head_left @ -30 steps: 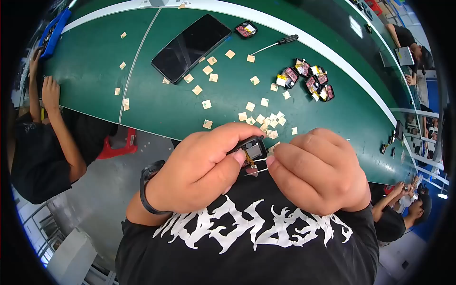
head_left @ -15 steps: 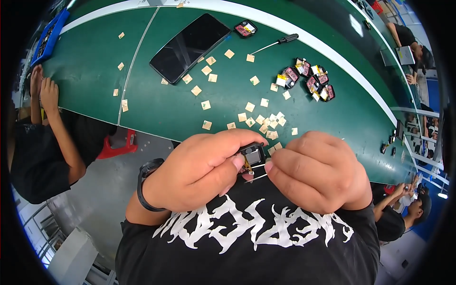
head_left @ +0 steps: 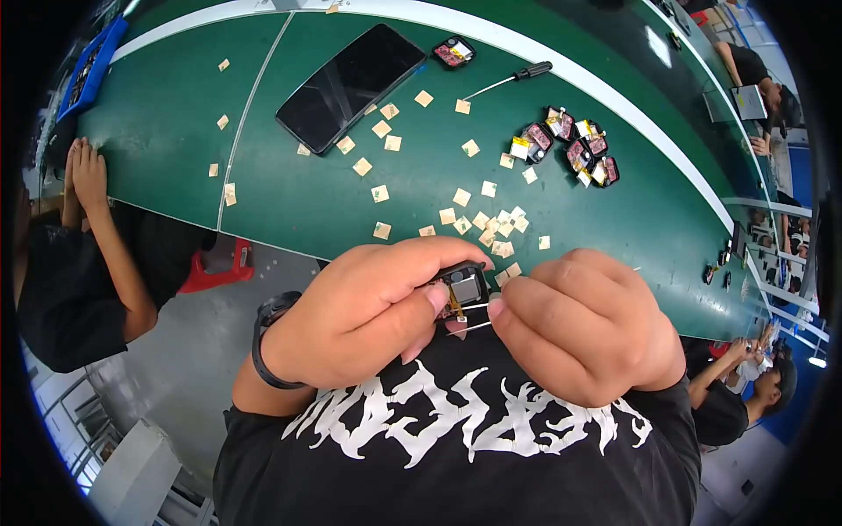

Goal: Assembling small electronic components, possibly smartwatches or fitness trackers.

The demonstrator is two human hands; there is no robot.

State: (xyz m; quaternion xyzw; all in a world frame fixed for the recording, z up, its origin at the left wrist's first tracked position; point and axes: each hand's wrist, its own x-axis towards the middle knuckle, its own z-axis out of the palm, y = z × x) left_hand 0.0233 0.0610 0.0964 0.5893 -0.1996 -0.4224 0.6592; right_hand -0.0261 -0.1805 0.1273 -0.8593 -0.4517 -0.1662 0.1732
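Observation:
My left hand [head_left: 364, 307] is closed around a small black device housing [head_left: 484, 282], its thumb pressing on the inside. A grey rectangular part, a board and a thin yellow-orange flex cable [head_left: 455, 303] show within the housing. In my right hand [head_left: 588, 324], a pair of tweezers [head_left: 479, 327] is pinched between thumb and fingers. Its two thin metal prongs point left, spread apart, one at the flex cable's end and the other just below. My fingers hide the rest of the tweezers, and my left hand covers part of the housing.
Several small beige square pads [head_left: 481, 220] lie scattered over the green table [head_left: 298, 197]. Beyond them are a large black phone [head_left: 351, 88], a screwdriver [head_left: 531, 71] and several opened devices [head_left: 579, 156]. Co-workers sit at left and right; a blue bin [head_left: 92, 66] stands far left.
My right hand has tilted and lowered slightly, shifting the tweezers' prongs a little. My left hand holds the housing almost still. The left co-worker's hands have come together.

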